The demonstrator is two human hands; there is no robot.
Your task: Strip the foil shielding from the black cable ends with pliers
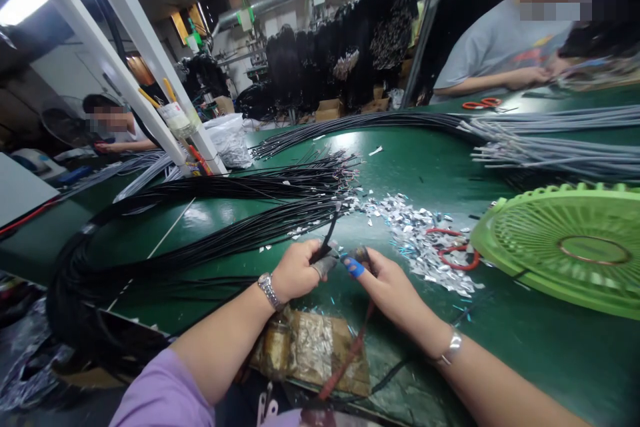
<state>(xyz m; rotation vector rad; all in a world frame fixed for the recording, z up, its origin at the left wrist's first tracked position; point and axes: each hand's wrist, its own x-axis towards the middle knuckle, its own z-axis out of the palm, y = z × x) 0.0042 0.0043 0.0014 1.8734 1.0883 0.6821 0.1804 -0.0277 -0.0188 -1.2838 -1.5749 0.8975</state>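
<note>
My left hand (303,270), with a metal watch at the wrist, is closed around a black cable (329,232) in front of me. Grey covering wraps one of its fingertips. Facing it, my right hand (377,273) is closed in a pinch close to the cable's end, blue tape around its thumb. What sits between those right fingers is too small to make out. A dark red strip (350,353) runs down from below the right hand. Beyond both hands, bundles of black cables (240,230) lie with their stripped ends towards the middle of the green table (420,177).
Silvery scraps (425,243) and red-handled scissors (457,257) lie beside a green fan cover (565,247). Grey cables (540,147) rest at the back right. A white post (150,60) rises at left. Worn cardboard (325,347) lies near me. Two co-workers sit across.
</note>
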